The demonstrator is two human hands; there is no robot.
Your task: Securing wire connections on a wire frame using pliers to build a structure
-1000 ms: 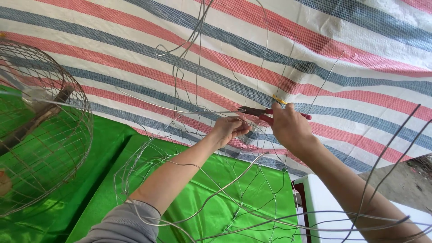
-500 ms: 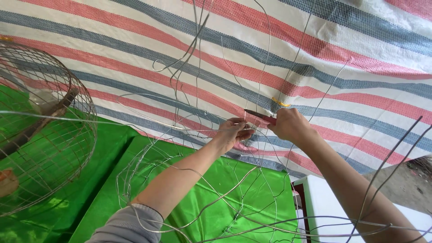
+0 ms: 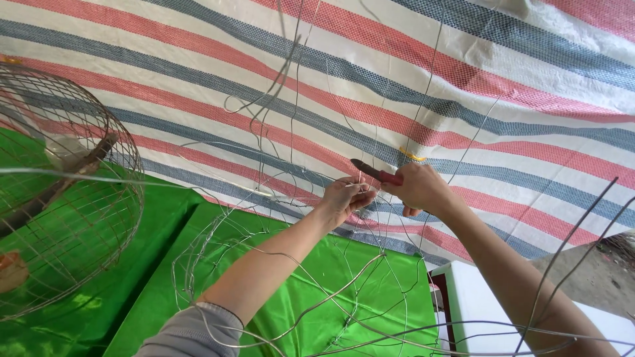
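A loose frame of thin grey wire [image 3: 284, 218] rises in front of me, its strands crossing over a striped tarp. My left hand [image 3: 344, 198] pinches a wire strand where several strands cross. My right hand [image 3: 420, 188] grips red-handled pliers [image 3: 376, 173], whose dark jaws point left, just above my left fingers. The two hands are almost touching.
A finished round wire basket [image 3: 59, 192] stands at the left on a green sheet [image 3: 317, 277]. The red, blue and white striped tarp [image 3: 463, 86] fills the background. A white surface [image 3: 476, 297] lies at the lower right beside bare ground.
Both hands have shifted slightly left and closer together. The pliers' jaws now sit nearer my left fingers at the wire crossing.
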